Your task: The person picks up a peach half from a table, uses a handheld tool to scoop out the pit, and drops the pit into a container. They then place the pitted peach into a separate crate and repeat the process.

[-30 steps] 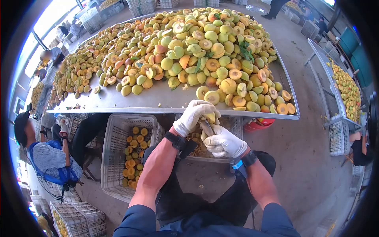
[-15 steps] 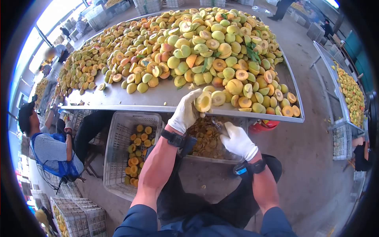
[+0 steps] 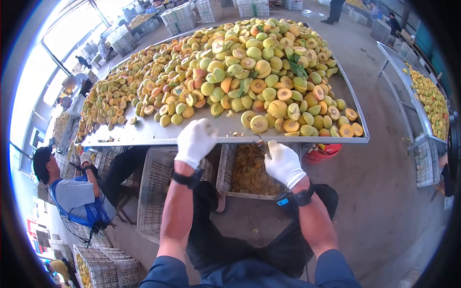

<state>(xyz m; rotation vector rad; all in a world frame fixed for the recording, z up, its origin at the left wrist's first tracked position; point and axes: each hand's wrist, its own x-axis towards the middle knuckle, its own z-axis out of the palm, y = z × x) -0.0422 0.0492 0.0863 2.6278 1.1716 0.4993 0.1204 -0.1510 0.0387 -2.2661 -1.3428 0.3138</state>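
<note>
The right hand, gloved in white, is gripping a small pitting-style tool just below the tabletop's near edge, right of its middle. The fingers are wrapping the handle, presumably so that the curved metal tip is pointing forward, free of the glove. The gloved left hand is hovering across the near edge, left of the tool and well apart from it; its fingers are curling, but blur is hiding whether they are holding anything.

Halved stone fruits are covering most of the tabletop, heaping highest toward the far edge and spreading to the near right corner, probably for easy reach. The metal rim is likely helping to contain them. One half is lying cut face up beyond the tool, near the edge.

Below the near edge, a plastic crate is holding brownish-yellow scraps, apparently sitting between the knees to catch what is dropping. Another crate is standing left of it, partly hiding behind the left arm.
</note>
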